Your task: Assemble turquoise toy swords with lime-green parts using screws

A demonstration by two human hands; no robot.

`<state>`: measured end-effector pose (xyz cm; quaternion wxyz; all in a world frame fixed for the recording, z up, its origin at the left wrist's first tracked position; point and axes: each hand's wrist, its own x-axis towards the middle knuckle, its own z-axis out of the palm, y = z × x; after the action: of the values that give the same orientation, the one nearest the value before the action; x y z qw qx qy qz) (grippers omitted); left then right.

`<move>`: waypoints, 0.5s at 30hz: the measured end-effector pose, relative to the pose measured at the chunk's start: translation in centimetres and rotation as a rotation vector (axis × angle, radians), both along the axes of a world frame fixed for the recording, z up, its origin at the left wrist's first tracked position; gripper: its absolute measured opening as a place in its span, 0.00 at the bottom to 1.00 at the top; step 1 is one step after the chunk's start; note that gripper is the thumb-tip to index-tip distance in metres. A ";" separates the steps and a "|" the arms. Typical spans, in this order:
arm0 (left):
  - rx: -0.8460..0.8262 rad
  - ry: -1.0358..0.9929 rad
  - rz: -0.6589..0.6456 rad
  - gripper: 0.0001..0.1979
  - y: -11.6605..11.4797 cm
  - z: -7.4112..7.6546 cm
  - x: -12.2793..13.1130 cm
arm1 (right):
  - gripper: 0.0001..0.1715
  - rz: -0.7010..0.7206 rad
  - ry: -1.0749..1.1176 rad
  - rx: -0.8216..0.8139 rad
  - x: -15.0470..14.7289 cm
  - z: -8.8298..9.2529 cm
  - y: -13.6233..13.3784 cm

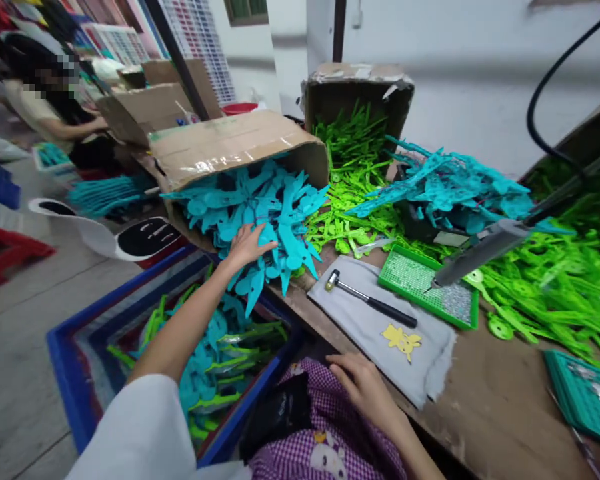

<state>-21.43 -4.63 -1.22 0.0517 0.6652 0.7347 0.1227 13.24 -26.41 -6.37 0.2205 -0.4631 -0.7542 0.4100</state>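
My left hand reaches out over a heap of flat teal plastic pieces that spills from a tipped cardboard box. Its fingers are spread and rest on or just above the heap; no piece is clearly gripped. Near the table's front edge, by my purple checked apron, lies my right hand, fingers loosely stretched with nothing visible in them. Beyond it, a hammer with a black handle lies on a grey cloth bearing a yellow cartoon figure.
Below my left arm stands a blue crate of teal and green pieces. A green tray of small silvery parts sits beyond the hammer, under a grey arm-like tool. Green pieces pile up at right. Another person sits far left.
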 end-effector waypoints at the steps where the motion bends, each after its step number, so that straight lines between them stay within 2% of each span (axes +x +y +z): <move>1: 0.020 0.030 -0.001 0.39 -0.2 0.4 0.2 | 0.20 -0.006 0.020 -0.016 0.3 0.2 -0.1; 3: 0.106 0.091 -0.020 0.37 -0.8 1.8 1.9 | 0.20 -0.034 0.079 -0.052 1.1 1.0 -0.3; 5: 0.207 0.102 -0.128 0.34 -0.8 3.8 5.4 | 0.19 -0.087 0.155 -0.071 1.6 2.1 -0.4; 8: 0.346 -0.046 -0.564 0.28 1.0 6.7 13.4 | 0.18 -0.154 0.250 -0.035 1.6 3.3 0.4; 10: 0.336 -0.105 -0.736 0.25 3.7 7.8 19.3 | 0.18 -0.184 0.252 0.021 1.6 3.5 0.9; 12: 0.259 -0.099 -0.736 0.27 7.6 7.9 24.2 | 0.18 -0.210 0.242 0.030 1.9 3.2 0.8; 15: 0.045 -0.098 -0.535 0.43 13.5 6.4 28.6 | 0.18 -0.295 0.260 -0.014 3.4 2.4 -0.6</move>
<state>7.22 8.87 5.22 0.1028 0.8298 0.5268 0.1528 16.60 -26.98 -3.99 0.3704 -0.5132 -0.6405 0.4349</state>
